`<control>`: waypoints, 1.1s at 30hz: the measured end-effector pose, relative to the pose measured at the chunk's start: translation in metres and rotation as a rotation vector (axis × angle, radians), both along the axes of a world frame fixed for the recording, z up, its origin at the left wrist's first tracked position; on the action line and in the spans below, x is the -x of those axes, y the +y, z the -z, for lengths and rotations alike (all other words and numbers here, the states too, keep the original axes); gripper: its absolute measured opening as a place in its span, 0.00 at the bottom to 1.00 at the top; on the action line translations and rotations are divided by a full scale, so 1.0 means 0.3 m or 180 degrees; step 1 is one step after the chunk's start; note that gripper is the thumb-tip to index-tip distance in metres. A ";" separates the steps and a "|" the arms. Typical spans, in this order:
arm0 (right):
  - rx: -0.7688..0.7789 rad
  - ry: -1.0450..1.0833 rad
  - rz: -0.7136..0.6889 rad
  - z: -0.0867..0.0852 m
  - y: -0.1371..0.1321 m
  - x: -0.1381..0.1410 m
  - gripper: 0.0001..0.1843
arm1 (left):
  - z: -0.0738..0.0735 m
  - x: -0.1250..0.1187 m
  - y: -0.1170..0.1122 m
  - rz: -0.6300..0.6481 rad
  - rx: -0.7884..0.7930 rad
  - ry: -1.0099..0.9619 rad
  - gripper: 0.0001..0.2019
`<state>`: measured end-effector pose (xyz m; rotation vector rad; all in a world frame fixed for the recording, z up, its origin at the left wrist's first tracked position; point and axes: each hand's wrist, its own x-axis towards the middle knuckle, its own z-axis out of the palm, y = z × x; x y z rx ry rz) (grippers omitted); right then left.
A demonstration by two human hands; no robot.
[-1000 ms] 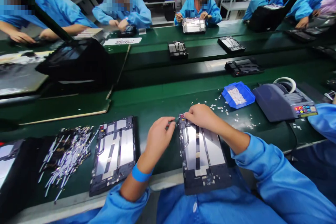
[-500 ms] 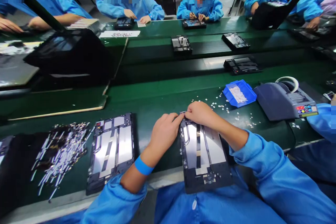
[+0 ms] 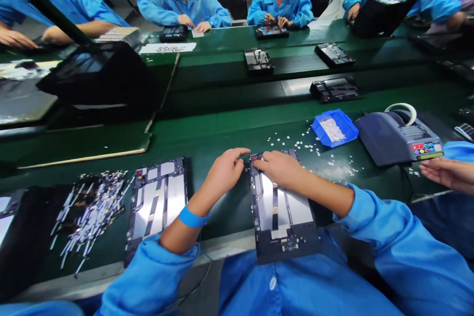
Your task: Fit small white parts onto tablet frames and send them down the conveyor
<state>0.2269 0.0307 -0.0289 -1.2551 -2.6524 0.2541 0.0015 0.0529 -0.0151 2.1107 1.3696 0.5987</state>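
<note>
An opened tablet-like device (image 3: 296, 210), with silver panels and a dark frame, lies in front of me, its near end over the bench edge. My right hand (image 3: 281, 168) rests on its upper part, fingers bent and close together at the top left corner; whatever is beneath the fingertips is hidden. Just left of that corner, my left hand (image 3: 223, 174) hovers with its index finger stretched out and the thumb apart, holding nothing I can see. A second opened device (image 3: 148, 200) lies further left, beside a heap of thin, shiny strips (image 3: 89, 219).
Small white bits (image 3: 311, 146) are scattered near a blue tray (image 3: 345, 121) of white pieces. A grey tape dispenser (image 3: 385, 133) stands at right, with another person's hand (image 3: 444, 172) beside it. More devices (image 3: 335, 54) sit on the line ahead; co-workers sit opposite.
My left hand has drawn back left from the device's top edge. My right hand has moved down slightly onto the top left corner. Another person's hand has appeared at right.
</note>
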 end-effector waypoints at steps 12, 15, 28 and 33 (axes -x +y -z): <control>0.0181 0.3217 0.2803 -0.012 -0.355 -0.409 0.09 | -0.003 -0.090 0.119 -0.0286 0.1508 -0.0350 0.17; -0.0278 0.3820 0.4031 0.021 -0.398 -0.672 0.12 | 0.023 -0.081 0.159 -0.0321 0.1459 -0.0116 0.17; -0.0208 0.4461 0.4636 0.076 -0.377 -1.052 0.21 | 0.006 0.000 0.154 -0.0362 0.0269 0.0182 0.18; -0.0026 0.4459 0.4439 0.066 -0.398 -1.030 0.27 | -0.052 0.031 0.098 -0.0801 0.0756 0.0399 0.18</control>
